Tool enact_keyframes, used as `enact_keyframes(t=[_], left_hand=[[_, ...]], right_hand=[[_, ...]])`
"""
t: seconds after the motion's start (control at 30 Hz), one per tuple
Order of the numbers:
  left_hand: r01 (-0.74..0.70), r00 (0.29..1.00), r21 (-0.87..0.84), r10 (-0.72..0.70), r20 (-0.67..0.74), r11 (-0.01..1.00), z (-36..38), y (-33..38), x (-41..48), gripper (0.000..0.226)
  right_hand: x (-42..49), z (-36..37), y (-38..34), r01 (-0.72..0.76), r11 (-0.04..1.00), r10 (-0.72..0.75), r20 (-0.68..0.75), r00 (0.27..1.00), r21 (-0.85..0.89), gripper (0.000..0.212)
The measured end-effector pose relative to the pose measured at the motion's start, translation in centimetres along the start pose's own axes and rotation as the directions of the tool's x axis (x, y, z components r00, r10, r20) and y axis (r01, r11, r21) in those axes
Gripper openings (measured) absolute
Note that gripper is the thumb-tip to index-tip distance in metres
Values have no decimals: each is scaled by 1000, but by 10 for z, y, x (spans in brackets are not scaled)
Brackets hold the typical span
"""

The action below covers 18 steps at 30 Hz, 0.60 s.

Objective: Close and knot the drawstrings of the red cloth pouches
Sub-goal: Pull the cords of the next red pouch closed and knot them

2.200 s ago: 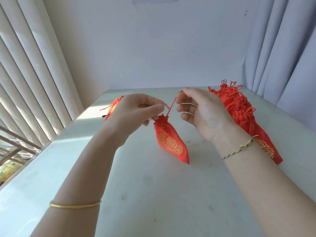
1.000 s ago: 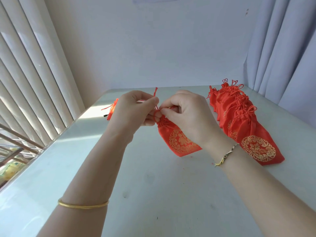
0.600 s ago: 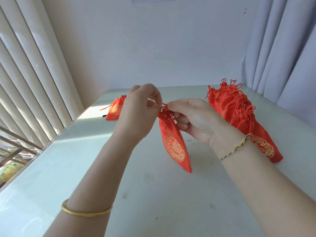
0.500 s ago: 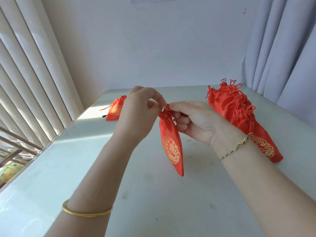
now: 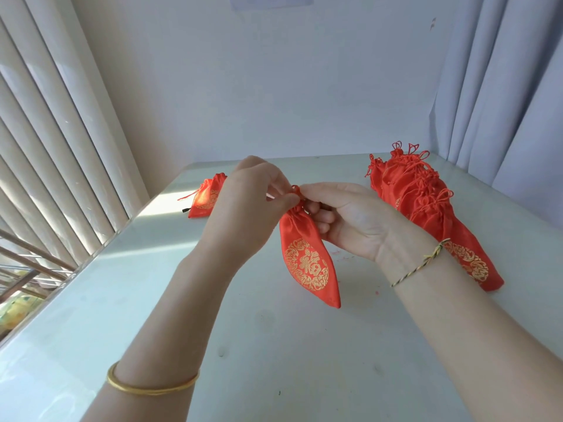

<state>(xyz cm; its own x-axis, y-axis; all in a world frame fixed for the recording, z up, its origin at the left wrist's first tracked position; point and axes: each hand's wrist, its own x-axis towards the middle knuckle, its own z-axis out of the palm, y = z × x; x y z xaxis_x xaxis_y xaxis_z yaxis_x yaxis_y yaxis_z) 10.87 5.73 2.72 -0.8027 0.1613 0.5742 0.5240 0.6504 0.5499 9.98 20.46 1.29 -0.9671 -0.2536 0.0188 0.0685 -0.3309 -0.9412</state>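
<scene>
Now | one held pouch (image 5: 297, 226), one lone pouch (image 5: 207, 197), one uncountable pile (image 5: 426, 205) on counter (image 5: 274, 360) | hands: left hand (image 5: 253, 202) and right hand (image 5: 350, 220) pinch the held pouch's drawstring (image 5: 296, 190) | emblem (image 5: 306, 264) turned face-on since earlier.

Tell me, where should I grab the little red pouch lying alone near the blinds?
Probably pinch the small red cloth pouch at its gathered neck, coming from above: it lies flat on the white table, and the bunched neck at its far end is narrowest.
</scene>
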Motion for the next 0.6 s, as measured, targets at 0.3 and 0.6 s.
enact_keyframes(t=[0.3,0.6], left_hand=[[372,916,-370,-272,295,851,-10,4,0,23],[516,856,-619,-335,393,592,11,34,-6,23]], right_hand=[[5,-20,-2,221,874,-340,-220,914,-432,32],[-30,-26,-2,99,831,-261,-227,938,-548,41]])
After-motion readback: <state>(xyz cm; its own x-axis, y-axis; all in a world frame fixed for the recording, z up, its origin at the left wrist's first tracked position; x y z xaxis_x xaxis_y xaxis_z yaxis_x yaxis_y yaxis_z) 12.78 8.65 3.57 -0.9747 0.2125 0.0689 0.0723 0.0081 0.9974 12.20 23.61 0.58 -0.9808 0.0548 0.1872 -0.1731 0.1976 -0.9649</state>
